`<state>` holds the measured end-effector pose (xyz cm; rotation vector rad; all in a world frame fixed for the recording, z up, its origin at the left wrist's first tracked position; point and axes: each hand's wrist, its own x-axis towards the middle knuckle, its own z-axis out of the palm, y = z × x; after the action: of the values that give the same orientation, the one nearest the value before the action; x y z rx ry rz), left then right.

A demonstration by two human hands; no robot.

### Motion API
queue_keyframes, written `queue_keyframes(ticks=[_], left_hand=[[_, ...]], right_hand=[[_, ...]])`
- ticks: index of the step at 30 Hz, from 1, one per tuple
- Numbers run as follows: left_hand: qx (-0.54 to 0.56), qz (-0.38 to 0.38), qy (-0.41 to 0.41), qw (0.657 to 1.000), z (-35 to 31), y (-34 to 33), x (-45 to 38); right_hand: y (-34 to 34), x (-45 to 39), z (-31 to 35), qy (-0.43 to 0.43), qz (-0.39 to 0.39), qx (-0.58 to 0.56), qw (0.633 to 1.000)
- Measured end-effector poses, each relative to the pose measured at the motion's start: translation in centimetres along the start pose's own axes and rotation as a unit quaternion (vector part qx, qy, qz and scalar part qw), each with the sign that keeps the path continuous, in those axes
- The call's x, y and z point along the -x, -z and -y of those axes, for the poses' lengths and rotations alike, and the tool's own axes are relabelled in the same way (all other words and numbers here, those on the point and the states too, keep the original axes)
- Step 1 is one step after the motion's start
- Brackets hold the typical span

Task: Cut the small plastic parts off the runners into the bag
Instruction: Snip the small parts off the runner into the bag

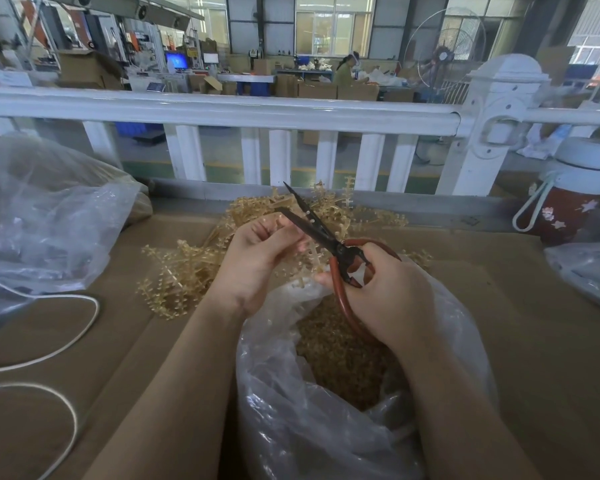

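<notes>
L hand (pixel 257 258) has fingers curled round a tan runner (pixel 312 252), held just above the open clear bag (pixel 291 410). R hand (pixel 392 292) grips red-handled scissors (pixel 329 240) w/ blades parted by the runner. Bag holds cut parts (pixel 336 348); more runners (pixel 184 271) piled on bench (pixel 534 341) behind.

A factory floor: machines (pixel 146 39), stacked cartons (pixel 87 69) and an industrial fan (pixel 447 53) beyond a white railing (pixel 222 110).

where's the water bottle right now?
Head view, far right: the red bottle with the white lid stands on the table's back edge, below the white fence post and behind a plastic bag, apart from both hands.
</notes>
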<state>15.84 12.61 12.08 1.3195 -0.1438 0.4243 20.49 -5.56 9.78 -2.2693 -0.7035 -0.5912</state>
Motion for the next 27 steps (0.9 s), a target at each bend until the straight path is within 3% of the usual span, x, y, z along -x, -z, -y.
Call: queue_keyframes(ticks=[11,23,27], left_hand=[[0.08,0.02,0.021,0.996,-0.1,-1.4,0.3],[0.051,0.012,-0.007,0.999,-0.2,-1.2,0.3],[0.046,-0.033,-0.029,0.998,-0.2,-1.2,0.3]], right_hand=[[-0.1,0.0,0.0,0.007,-0.029,-0.004,1.0],[-0.4,0.0,-0.5,0.005,-0.033,-0.012,0.999],[-0.5,0.0,-0.6,0.004,-0.023,-0.013,1.0]])
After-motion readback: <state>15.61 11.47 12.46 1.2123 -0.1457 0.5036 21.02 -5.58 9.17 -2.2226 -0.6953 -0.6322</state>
